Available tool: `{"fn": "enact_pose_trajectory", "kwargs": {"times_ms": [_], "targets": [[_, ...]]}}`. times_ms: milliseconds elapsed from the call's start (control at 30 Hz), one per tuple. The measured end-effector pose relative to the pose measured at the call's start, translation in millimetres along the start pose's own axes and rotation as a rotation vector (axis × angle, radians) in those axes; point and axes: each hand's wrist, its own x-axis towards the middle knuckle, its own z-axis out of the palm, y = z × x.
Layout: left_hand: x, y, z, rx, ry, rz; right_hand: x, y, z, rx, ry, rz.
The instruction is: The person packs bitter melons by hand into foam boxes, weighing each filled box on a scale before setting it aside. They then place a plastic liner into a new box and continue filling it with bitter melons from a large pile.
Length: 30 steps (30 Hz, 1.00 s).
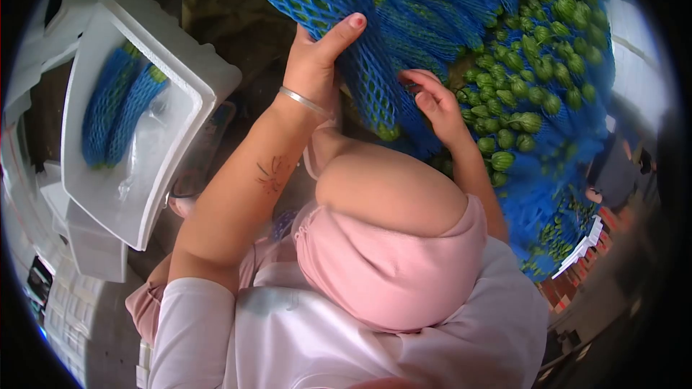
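Note:
My left hand [321,47] is wrapped round a blue-netted bundle of green vegetables [367,75] that slants down from the top centre. Its thumb lies across the net, and the other fingers are hidden behind. Just right of the bundle's lower end is my right hand [435,101], thumb and fingers bent close together beside the blue netting. What it holds, if anything, is too small to make out. More netted bundles [425,18] lie in a row behind both hands. Many loose net-wrapped green vegetables [533,79] with bulbous ends spread to the right.
On the left stands a white foam box [176,65] with two blue-netted bundles [119,108] inside. My bent knee [389,184] is below the hands. Blue netting [533,194] continues at the lower right, near a white slatted edge [580,248]. White stacked containers [72,302] are at the lower left.

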Motion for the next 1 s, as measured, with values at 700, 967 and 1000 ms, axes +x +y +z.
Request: {"fn": "enact_pose_trajectory", "kwargs": {"times_ms": [700, 967, 1000], "targets": [[-235, 278, -171, 1.304, 0.542, 0.434, 62, -89, 3, -0.518, 0.367, -0.181], [-323, 337, -215, 1.227, 0.752, 0.898, 139, -248, 254, -0.577, -0.685, -1.011], [-326, 337, -220, 1.215, 0.764, 0.900, 139, -234, 285, -0.648, -0.790, -0.975]]}}
